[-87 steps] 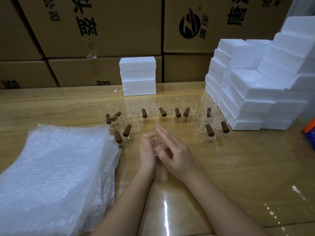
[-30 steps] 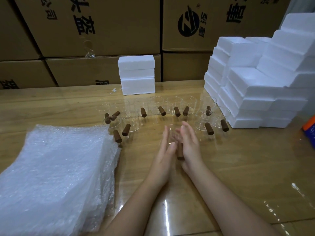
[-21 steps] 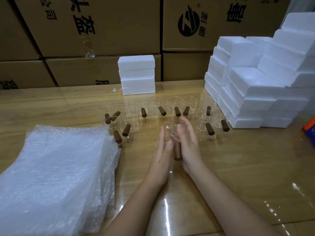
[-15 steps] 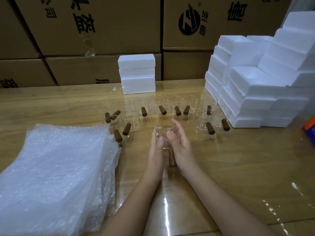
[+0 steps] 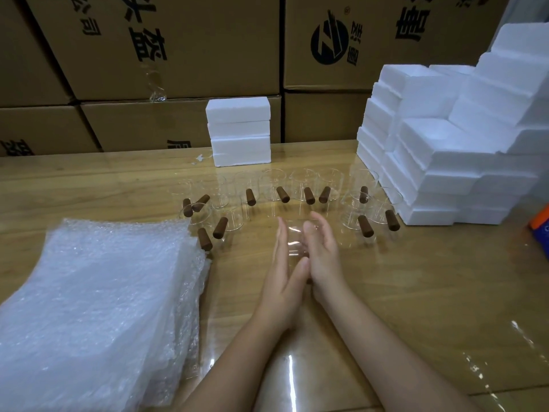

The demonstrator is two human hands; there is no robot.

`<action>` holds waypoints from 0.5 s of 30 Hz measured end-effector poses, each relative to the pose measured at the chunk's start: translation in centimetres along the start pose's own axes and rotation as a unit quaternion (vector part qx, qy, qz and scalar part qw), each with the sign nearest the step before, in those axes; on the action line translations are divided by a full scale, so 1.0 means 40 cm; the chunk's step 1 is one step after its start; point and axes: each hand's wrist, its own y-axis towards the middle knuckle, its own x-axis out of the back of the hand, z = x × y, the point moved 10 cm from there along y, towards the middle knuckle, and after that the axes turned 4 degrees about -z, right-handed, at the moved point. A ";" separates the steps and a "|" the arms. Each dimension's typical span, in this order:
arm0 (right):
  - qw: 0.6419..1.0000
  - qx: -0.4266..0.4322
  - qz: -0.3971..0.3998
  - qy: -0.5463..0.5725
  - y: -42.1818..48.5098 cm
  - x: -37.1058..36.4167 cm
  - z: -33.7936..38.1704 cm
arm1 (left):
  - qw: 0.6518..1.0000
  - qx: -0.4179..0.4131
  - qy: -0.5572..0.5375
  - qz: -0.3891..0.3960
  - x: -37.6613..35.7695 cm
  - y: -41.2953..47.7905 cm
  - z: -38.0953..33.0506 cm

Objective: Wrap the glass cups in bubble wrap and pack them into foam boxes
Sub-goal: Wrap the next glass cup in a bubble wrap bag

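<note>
Our left hand (image 5: pixel 279 281) and right hand (image 5: pixel 323 257), both flat, press one glass cup (image 5: pixel 292 243) between them. We see nothing wrapped yet: bubble wrap (image 5: pixel 98 307) lies at 8 o'clock, foam boxes (image 5: pixel 445 150) at 2 o'clock.

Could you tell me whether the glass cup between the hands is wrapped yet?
Not wrapped: the cup shows bare, clear glass between the left hand and right hand, and the bubble wrap lies apart in its stack.

The left hand (image 5: pixel 282 281) and right hand (image 5: pixel 322 257) are bare and slender-fingered. Behind the wrists, the left forearm (image 5: pixel 234 361) and right forearm (image 5: pixel 386 346) are bare too.
</note>
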 end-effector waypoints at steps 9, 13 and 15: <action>0.998 0.037 0.005 0.049 0.005 0.008 0.063 | 0.999 -0.047 0.024 0.006 -0.007 -0.006 -0.005; 0.996 0.072 0.039 0.024 -0.017 -0.018 0.078 | 0.999 -0.014 -0.025 -0.015 0.010 0.002 0.016; 0.996 0.067 0.050 0.022 -0.026 -0.024 0.068 | 0.999 -0.002 -0.041 -0.031 0.019 0.005 0.023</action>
